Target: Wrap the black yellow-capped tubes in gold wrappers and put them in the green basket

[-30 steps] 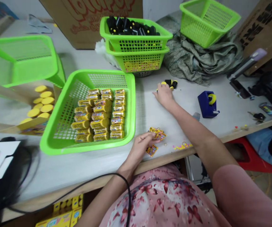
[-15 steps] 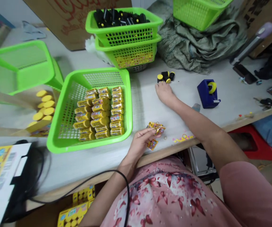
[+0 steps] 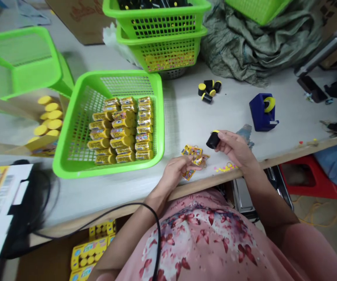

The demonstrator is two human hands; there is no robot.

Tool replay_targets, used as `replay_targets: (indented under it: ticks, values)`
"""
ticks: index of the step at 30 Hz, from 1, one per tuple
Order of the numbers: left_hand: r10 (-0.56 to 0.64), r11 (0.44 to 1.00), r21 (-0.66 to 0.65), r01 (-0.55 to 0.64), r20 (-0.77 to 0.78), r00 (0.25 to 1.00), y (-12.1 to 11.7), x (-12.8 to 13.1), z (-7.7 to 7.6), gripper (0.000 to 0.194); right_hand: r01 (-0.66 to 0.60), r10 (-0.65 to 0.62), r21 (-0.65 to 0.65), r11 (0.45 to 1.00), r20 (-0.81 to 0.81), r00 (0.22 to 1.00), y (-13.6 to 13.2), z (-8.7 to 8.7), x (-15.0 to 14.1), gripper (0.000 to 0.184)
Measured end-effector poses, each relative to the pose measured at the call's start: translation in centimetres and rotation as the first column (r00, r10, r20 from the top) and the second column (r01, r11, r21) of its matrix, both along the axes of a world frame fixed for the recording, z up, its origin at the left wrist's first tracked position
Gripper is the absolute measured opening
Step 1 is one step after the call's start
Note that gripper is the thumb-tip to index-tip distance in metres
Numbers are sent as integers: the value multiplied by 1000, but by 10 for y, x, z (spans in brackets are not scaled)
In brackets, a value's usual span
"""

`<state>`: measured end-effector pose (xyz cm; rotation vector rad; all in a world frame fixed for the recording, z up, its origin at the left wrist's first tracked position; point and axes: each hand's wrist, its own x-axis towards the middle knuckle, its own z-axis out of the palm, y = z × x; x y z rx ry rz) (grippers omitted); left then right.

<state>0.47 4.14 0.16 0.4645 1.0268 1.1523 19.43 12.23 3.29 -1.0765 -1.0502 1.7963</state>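
Note:
My right hand (image 3: 235, 147) grips a small black canister (image 3: 213, 139) with a yellow cap, tilted above the table. Close by on the left, my left hand (image 3: 178, 168) pinches a printed yellow wrapper sleeve (image 3: 200, 160) near the table's front edge. More flat yellow wrappers (image 3: 188, 174) lie under and beside those fingers. Farther back stand and lie several black canisters with yellow caps (image 3: 207, 97). A green basket (image 3: 162, 128) to the left holds rows of canisters in shiny yellow wrappers (image 3: 122, 130).
Stacked green baskets (image 3: 159, 35) stand at the back, beside a crumpled grey-green sack (image 3: 244, 50). On the right is a blue tape dispenser (image 3: 259, 113). Small pink and yellow bits (image 3: 225, 168) lie along the front edge. A black cable (image 3: 112, 208) crosses over my left arm.
My right hand has come back from the canister group toward my left hand, now carrying one canister. My left hand has stayed at the wrappers, lifting one slightly. The view has shifted a little.

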Motion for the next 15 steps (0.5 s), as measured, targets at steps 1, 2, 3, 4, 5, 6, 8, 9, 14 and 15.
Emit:
replay_targets:
  ticks: [1,2,3,4,5,6,8,9,14,15]
  values:
    - [-18,1000,-10,17,-17,1000,0,0,-1,30,-3,3,-12,1000,-6,1000,-2,-1,0,39]
    - [-34,999,-23,34,-33,999,0,-1,-1,29,-12,12,-20,1000,-10,1000,-2,-2,0,38]
    - [-45,998,-34,43,-42,998,-1,-2,-1,29,-24,24,-24,999,-12,1000,-3,-4,0,36]
    - [-50,998,-42,49,-43,998,-1,-2,-1,30,-36,36,-25,999,-14,999,-3,-6,0,35]
    - [-48,998,-47,46,-39,998,-1,-3,-1,31,-45,45,-25,999,-13,999,-4,-7,1,33]
    - [-44,998,-52,43,-34,998,0,-3,-1,31,-51,51,-26,998,-13,999,-4,-8,1,32]
    - [-46,997,-69,44,-26,999,0,-4,0,32,-54,54,-36,998,-20,998,-5,-10,2,30]
    - [-51,996,-81,49,-23,998,0,-5,1,32,-52,51,-42,998,-26,998,-6,-10,3,30]
    - [-56,994,-98,54,-21,998,1,-5,2,31,-35,34,-43,998,-35,999,-7,-8,6,32]
    - [-52,994,-95,49,-22,998,1,-5,2,31,-42,41,-36,998,-25,999,-8,-8,7,32]
